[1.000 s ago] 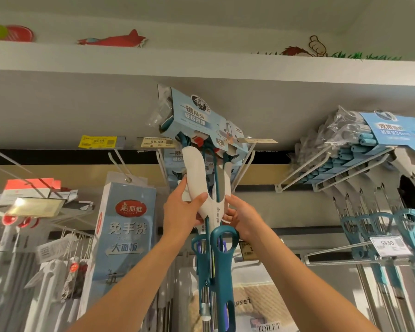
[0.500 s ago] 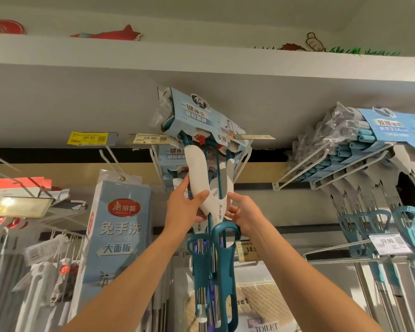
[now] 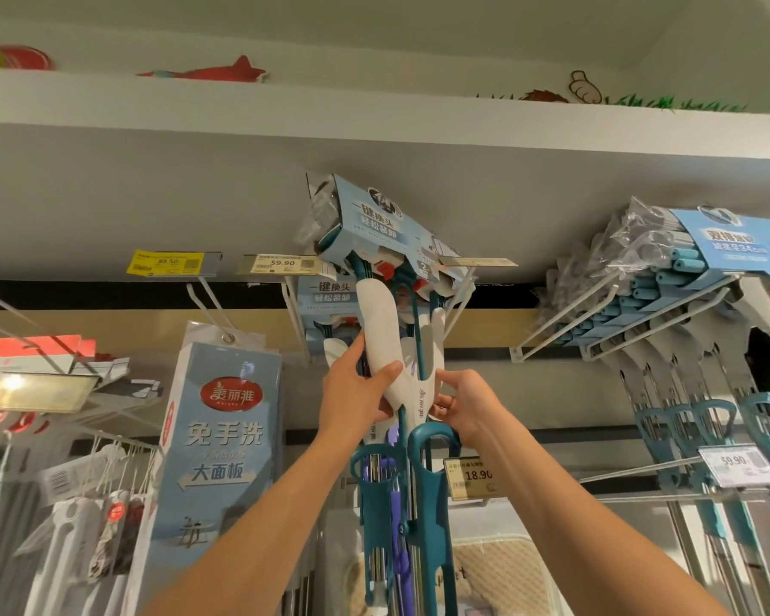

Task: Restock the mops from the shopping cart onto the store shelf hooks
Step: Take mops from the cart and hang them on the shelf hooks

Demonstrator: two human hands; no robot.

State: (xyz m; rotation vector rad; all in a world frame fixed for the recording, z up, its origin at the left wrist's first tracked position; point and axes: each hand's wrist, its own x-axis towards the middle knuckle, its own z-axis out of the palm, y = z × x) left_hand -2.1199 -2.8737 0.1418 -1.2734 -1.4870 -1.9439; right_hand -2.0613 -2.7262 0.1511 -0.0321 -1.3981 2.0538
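Both arms reach up to a mop [image 3: 381,335] hanging head-up at the top centre of the store shelf display. Left hand [image 3: 356,393] grips the white curved arm of the mop frame, thumb across its front, fingers wrapped behind. Right hand [image 3: 461,404] pinches the lower right side of the same white frame, fingers curled on its edge, just above the teal handle loop [image 3: 434,442]. Mop head sits in a light-blue cardboard sleeve [image 3: 374,220] tilted against the underside of the grey shelf [image 3: 152,193], resting on the white wire hook [image 3: 459,304]; whether it is fully seated on the hook cannot be told. More mops of the same kind hang behind it, teal handles and steel poles dropping down between the forearms. A 59.90 price tag [image 3: 281,263] sits just left of the mop head, a yellow tag [image 3: 165,262] further left. Tall blue boxed flat mop [image 3: 218,437] hangs on the left, near the left forearm. Row of teal-handled roller mops [image 3: 667,286] hangs on hooks at right, well apart from the hands. An 18.90 tag [image 3: 474,475] shows behind the right wrist.
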